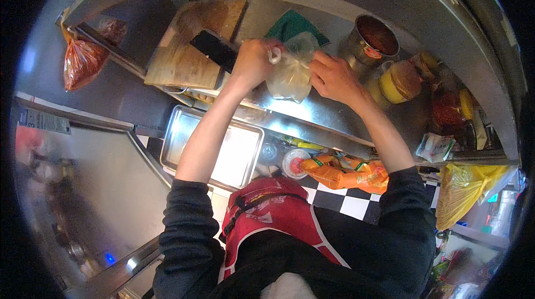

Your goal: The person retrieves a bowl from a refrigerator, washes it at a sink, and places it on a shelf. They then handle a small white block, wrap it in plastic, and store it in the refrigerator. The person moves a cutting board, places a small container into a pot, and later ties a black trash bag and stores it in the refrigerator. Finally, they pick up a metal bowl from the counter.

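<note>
A clear plastic bag [289, 79] with pale contents hangs between my two hands, over a stainless steel counter. My left hand [256, 58] grips the bag's upper left side, where a white twisted end shows at the fingers. On the other side, the fingertips of my right hand [332, 75] pinch the bag's edge. Behind the bag lies a folded green cloth [296, 27]. Just left of my left hand, a black cleaver-like flat blade [213, 48] rests partly on a wooden cutting board [188, 60]; its handle is hidden.
Right of my hands stand a metal pot [376, 37] with dark red contents and a yellow container [399, 83]. Below the counter are a metal tray [238, 157] and an orange plastic bag [347, 173]. A red-filled bag [83, 63] hangs at left, a yellow bag [464, 192] at right.
</note>
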Motion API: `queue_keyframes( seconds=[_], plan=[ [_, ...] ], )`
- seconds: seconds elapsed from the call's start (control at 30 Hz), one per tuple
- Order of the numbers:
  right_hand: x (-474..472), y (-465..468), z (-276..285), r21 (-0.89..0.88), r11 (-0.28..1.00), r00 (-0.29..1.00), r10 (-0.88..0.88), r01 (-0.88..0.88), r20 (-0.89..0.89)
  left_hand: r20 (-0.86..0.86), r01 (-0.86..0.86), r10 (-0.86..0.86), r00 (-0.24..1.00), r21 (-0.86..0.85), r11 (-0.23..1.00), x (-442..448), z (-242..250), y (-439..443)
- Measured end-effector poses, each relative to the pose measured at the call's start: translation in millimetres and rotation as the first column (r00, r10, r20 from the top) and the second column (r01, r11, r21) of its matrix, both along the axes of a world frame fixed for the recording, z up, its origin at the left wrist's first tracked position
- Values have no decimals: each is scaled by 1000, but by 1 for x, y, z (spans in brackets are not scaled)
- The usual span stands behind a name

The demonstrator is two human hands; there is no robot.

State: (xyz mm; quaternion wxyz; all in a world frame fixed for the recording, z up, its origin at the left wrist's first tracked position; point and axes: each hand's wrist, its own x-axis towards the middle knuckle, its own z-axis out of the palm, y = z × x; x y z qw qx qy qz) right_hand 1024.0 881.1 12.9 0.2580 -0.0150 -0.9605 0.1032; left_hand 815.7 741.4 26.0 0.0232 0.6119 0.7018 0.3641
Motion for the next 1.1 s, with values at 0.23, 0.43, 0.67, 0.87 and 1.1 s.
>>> queue_keyframes(
  seconds=[0.23, 0.43, 0.67, 0.87, 1.1],
  plan=[
    [-27, -14, -6, -330, 942, 970, -140, 69, -199, 358, 25, -67, 931, 121, 992, 21, 17, -5],
    [-42, -37, -10, -325, 946, 957, -79, -17, -280, -27, -5, 12, 1000, 242, 970, 53, 35, -19],
    [7, -76, 45, -399, 916, 984, -101, 34, -147, 121, -63, -22, 992, 656, 753, 100, 84, -66],
    [53, -171, 76, -340, 934, 993, 93, -112, -71, 199, -99, -32, 979, 613, 784, 149, 94, -164],
    [96, -308, 78, -194, 952, 916, 285, -236, 283, 142, 35, -126, 982, 517, 855, 192, 71, -330]
  ],
)
